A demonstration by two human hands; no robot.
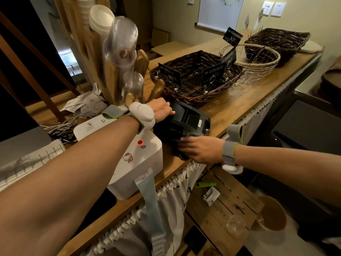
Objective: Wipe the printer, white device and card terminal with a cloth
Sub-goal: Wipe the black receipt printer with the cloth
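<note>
Steadying the black printer (186, 120), the person's left hand (162, 110) lies flat on its rear top with fingers spread, pressing rather than closing round anything, while the right hand (200, 149) sits at the printer's near front edge, fingers curled onto a dark cloth (178, 146) that is hard to separate from the black casing; the right hand appears closed on that cloth, though the fold of it cannot be made out clearly

The largest risk lies just under the right hand: the printer stands close to the edge of the wooden counter (234, 106), and a hard wipe pulled toward the person could drag it over the lip onto the shelf below

Beside the left forearm, touching or nearly touching the printer, sits the white device (129, 150) with its red light (140, 142) on; a sweeping elbow could press that button or shove the box toward the edge

Behind the left wrist stand tall stacks of clear cups (121, 47) in a wooden rack, which a raised arm could topple

Smallest, the paper strip (147, 183) hanging from the white device could snag and tear

The card terminal cannot be identified in this view
</note>
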